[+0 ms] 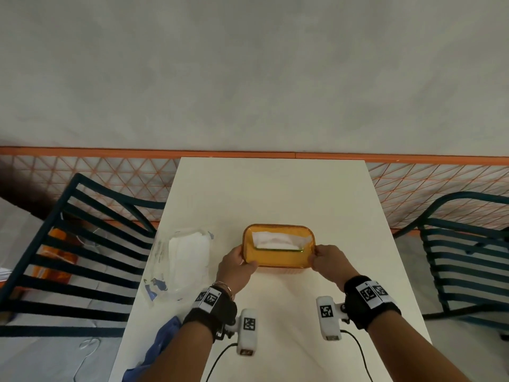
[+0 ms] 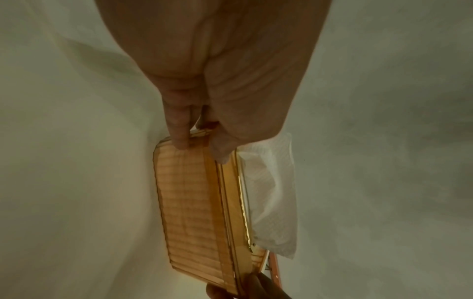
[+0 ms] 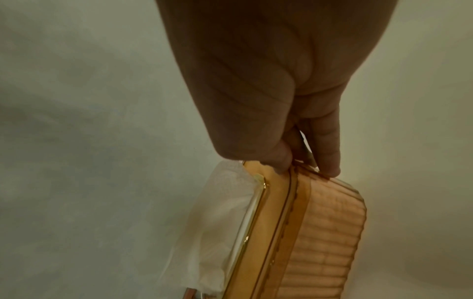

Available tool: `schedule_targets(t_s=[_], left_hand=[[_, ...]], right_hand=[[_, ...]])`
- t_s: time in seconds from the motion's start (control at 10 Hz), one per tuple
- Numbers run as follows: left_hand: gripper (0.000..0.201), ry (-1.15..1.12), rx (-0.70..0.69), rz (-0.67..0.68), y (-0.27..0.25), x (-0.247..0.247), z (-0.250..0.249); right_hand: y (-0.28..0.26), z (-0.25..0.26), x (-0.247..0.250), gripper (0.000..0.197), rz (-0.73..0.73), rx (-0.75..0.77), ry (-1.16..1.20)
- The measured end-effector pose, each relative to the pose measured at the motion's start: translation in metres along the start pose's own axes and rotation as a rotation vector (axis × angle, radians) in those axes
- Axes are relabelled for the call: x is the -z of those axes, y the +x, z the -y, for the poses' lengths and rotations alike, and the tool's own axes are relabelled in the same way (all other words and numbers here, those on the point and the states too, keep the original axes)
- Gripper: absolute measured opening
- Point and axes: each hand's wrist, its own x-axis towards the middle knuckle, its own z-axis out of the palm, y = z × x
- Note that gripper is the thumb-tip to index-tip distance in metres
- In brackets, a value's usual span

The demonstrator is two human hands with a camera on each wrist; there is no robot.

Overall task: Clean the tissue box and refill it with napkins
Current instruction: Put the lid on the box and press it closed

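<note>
An amber see-through tissue box [image 1: 278, 257] with ribbed sides stands in the middle of the white table [image 1: 275, 188]. A white napkin [image 1: 272, 239] sticks up through the slot in its lid. My left hand [image 1: 238, 264] grips the box's left end, thumb on the lid and fingers on the side. My right hand [image 1: 326, 260] grips the right end the same way. In the left wrist view the box [image 2: 194, 202] and the napkin [image 2: 274, 198] show beyond the left hand [image 2: 202, 145]. In the right wrist view the box [image 3: 314, 232] and the napkin [image 3: 220, 218] sit under the right hand [image 3: 307, 165].
A clear plastic bag with a stack of white napkins [image 1: 187, 256] lies on the table left of the box. A blue cloth [image 1: 162, 346] lies at the near left edge. Dark slatted chairs stand at the left [image 1: 82, 252] and at the right [image 1: 465, 255]. The wall runs behind the table.
</note>
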Motion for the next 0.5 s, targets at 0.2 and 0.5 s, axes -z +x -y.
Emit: schedule_targets(t_s=[0.2, 0.5], left_hand=[[0.025, 0.019, 0.031, -0.024, 0.025, -0.013, -0.001], [0.084, -0.127, 0.203, -0.027, 0.023, -0.019, 0.044]], right_hand=[[0.017, 0.001, 0.001, 0.016, 0.007, -0.014, -0.038], [0.003, -0.022, -0.011, 0.045, -0.059, -0.078, 0.072]])
